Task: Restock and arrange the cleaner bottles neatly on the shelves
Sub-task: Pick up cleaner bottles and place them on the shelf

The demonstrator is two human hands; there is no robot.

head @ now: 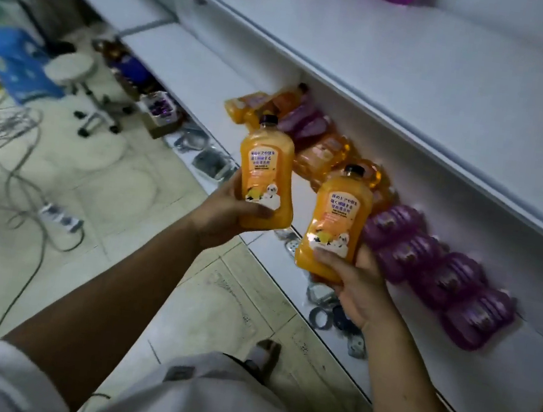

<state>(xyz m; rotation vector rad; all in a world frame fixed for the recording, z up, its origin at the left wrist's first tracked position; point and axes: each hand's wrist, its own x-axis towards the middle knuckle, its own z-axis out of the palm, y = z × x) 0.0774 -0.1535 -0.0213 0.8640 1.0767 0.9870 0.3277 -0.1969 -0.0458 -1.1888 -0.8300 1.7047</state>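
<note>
- While a mixed row of bottles already sits on the stocked shelf [433, 358], the job looks to me only partly done, since two more are in hand and not yet placed.
- Along the stocked shelf, shelved orange bottles [322, 153] fill the far and middle stretch. A few far purple bottles [303, 123] are wedged among them, and near purple bottles [444, 273] run along the near end.
- Colours are mixed on that shelf and the bottles lean at differing angles, so I judge that straightening remains as well as restocking.
- Above the stocked shelf, the upper board [385, 65] is mostly bare. The purple things at its far edge are too cut off to name.
- Out in front of the stocked shelf, over the floor, the left hand [228, 210] wraps its fingers round the lower body of the first orange cleaner bottle [267, 170], cap up, level with the far orange group.
- Right at the front edge of the stocked shelf, the right hand [353, 285] grips the base of the second orange cleaner bottle [337, 221], thumb across the label. It sits beside the near purple bottles, and I cannot tell if it touches them.
- Both held bottles stay apart from each other.
- Well away from the stocked shelf, a white stool [70, 68] and loose cables [25, 180] lie on the floor.
</note>
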